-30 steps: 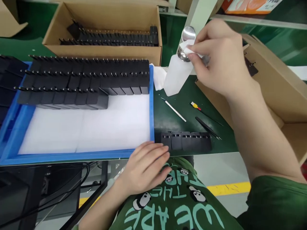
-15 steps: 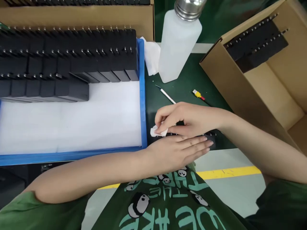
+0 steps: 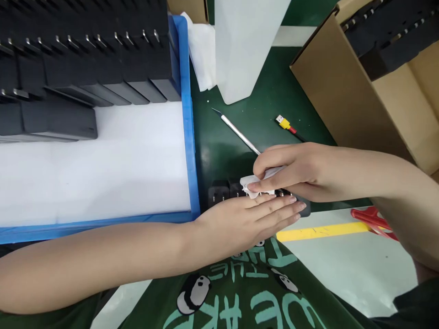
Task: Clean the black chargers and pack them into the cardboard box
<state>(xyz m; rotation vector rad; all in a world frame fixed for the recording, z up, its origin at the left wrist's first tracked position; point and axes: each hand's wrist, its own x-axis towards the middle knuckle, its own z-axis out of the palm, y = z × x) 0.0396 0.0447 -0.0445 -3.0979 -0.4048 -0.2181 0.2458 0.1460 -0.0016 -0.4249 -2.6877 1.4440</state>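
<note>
My right hand (image 3: 288, 169) pinches a crumpled white wipe (image 3: 255, 184) between thumb and fingers. The wipe rests against a row of black plug adapters (image 3: 219, 191) with metal prongs, near the table's front edge. Stretched out flat, my left hand (image 3: 254, 212) lies along the near side of that row, fingers pointing right. Both hands cover much of the row, so only its left end, right end and a few prongs show. Just beyond my right hand lies a craft knife (image 3: 240, 133) with a silver handle, its blade pointing away to the left.
A blue-edged tray (image 3: 192, 160) on the left holds several black adapters (image 3: 113, 68) in rows. Behind stand a white bottle (image 3: 247, 50) and folded white wipes (image 3: 204, 57). To the right are a USB cable (image 3: 284, 123) and a cardboard box (image 3: 346, 87) containing black adapters. Something red (image 3: 373, 219) shows beyond the table edge.
My right hand has slid the wipe rightward along the row, uncovering its left end. My left hand stays flat in place. The view has moved closer to the table.
</note>
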